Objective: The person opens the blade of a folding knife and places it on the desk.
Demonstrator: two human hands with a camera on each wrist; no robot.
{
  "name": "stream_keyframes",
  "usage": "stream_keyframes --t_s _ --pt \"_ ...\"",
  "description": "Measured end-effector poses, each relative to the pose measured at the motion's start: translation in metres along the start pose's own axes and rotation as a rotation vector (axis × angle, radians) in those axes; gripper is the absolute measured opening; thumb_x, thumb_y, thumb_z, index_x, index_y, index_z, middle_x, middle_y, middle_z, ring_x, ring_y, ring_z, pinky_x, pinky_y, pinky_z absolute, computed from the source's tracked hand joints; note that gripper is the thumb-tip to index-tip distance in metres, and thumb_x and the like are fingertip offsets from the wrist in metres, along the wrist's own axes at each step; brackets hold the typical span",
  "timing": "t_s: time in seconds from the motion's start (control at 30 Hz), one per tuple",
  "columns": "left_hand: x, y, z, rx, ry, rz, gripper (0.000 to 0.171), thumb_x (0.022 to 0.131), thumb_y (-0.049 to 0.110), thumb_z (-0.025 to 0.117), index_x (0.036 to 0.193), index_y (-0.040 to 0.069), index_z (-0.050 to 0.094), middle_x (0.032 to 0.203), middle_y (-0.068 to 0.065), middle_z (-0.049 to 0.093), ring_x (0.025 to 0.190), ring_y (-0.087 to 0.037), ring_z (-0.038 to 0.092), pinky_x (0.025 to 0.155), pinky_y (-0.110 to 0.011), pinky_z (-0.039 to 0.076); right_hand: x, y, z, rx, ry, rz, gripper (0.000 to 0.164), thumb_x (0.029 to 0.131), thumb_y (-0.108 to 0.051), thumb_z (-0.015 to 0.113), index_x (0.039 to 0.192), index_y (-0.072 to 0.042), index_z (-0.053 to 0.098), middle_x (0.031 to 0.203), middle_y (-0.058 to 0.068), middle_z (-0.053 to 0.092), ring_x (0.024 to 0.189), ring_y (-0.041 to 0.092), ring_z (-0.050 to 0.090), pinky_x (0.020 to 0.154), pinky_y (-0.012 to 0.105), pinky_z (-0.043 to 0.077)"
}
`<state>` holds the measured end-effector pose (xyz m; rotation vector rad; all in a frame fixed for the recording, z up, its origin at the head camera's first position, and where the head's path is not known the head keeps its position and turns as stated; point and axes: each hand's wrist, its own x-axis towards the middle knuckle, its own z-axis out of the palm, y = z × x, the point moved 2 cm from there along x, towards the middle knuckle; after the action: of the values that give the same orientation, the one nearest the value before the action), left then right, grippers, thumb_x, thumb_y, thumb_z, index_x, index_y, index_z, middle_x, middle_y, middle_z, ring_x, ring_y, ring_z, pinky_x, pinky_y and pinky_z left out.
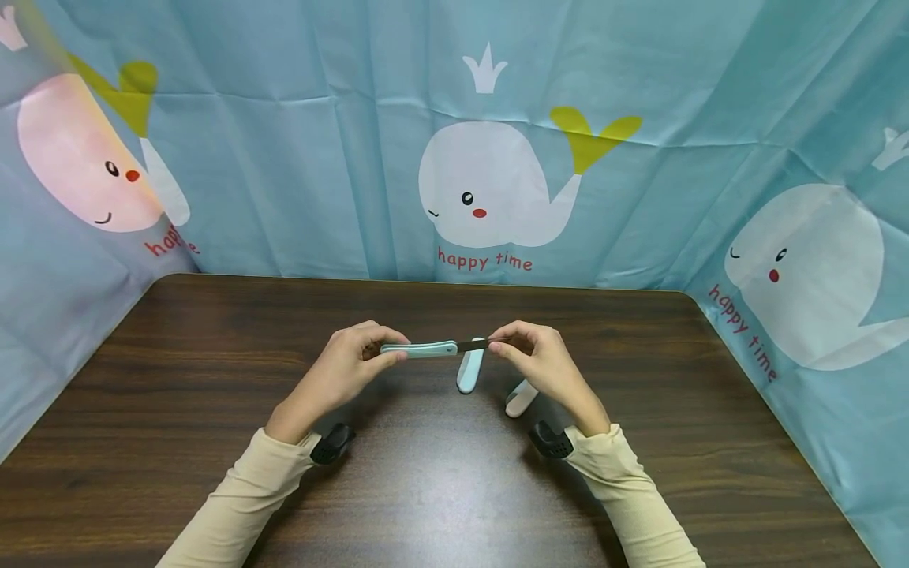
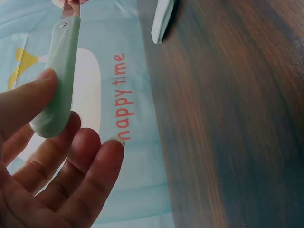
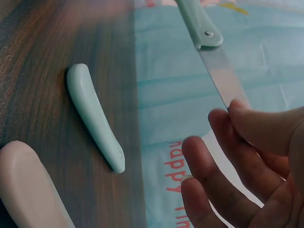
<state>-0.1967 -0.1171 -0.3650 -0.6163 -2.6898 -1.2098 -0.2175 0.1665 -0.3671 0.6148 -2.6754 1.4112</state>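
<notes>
A folding knife with a mint-green handle is held level above the table, its blade swung out straight from the handle. My left hand pinches the far end of the handle between thumb and fingers. At the other end, my right hand pinches the blade between thumb and forefinger, the remaining fingers loosely bent. Below the blade lies a second mint-coloured folding knife, folded. Partly covered by the right hand in the head view, a pinkish-white folded knife also lies on the table.
Dark wood-grain table stretches under both arms. A blue curtain with printed whales hangs along its back and sides. Each wrist carries a black camera, such as the left one.
</notes>
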Motion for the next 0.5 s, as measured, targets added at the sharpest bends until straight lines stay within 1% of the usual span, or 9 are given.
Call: stream_keyframes --t_s 0.07,0.13,0.23,0.33,0.5 --pt "0.0 -0.0011 0.0002 0.022 0.002 0.004 0.016 0.087 0.013 0.076 0.103 0.013 0.075 0.083 0.002 0.064 0.068 -0.011 0.047 0.061 -0.022 0.04 -0.0002 0.0 0.0008 -0.016 0.002 -0.004 0.012 0.093 -0.014 0.07 0.103 -0.008 0.074 0.093 0.013 0.075 0.078 0.025 0.071 0.063 0.024 0.049" --pt "-0.0004 -0.0024 0.0004 0.043 -0.009 0.001 0.016 0.088 0.012 0.075 0.103 0.013 0.075 0.085 0.002 0.066 0.067 -0.01 0.048 0.061 -0.022 0.041 -0.0007 0.0008 0.0016 -0.027 0.004 -0.004 0.013 0.094 -0.013 0.069 0.105 -0.008 0.074 0.094 0.014 0.075 0.078 0.03 0.069 0.063 0.026 0.048" --pt "-0.001 -0.0039 0.0003 0.06 -0.035 -0.015 0.015 0.089 0.011 0.073 0.105 0.011 0.074 0.087 0.001 0.068 0.067 -0.009 0.05 0.06 -0.022 0.043 -0.001 0.0021 0.0026 -0.025 0.006 -0.001 0.013 0.094 -0.013 0.069 0.105 -0.008 0.074 0.094 0.015 0.075 0.076 0.029 0.068 0.062 0.026 0.047" --pt "-0.0009 -0.0053 0.0003 0.08 -0.057 -0.027 0.015 0.09 0.011 0.072 0.104 0.01 0.074 0.086 -0.001 0.07 0.066 -0.009 0.051 0.06 -0.023 0.043 -0.0004 0.0036 0.0035 -0.01 0.008 0.004 0.013 0.093 -0.013 0.07 0.104 -0.009 0.074 0.091 0.016 0.075 0.073 0.029 0.067 0.06 0.024 0.045" --pt "-0.0005 -0.0092 0.0 0.098 -0.094 -0.073 0.011 0.088 0.015 0.075 0.099 0.011 0.074 0.08 -0.003 0.071 0.064 -0.01 0.051 0.06 -0.023 0.042 0.0001 0.0066 0.0053 0.019 0.029 0.027 0.011 0.09 -0.012 0.073 0.1 -0.008 0.071 0.088 0.013 0.075 0.075 0.038 0.068 0.059 0.022 0.045"
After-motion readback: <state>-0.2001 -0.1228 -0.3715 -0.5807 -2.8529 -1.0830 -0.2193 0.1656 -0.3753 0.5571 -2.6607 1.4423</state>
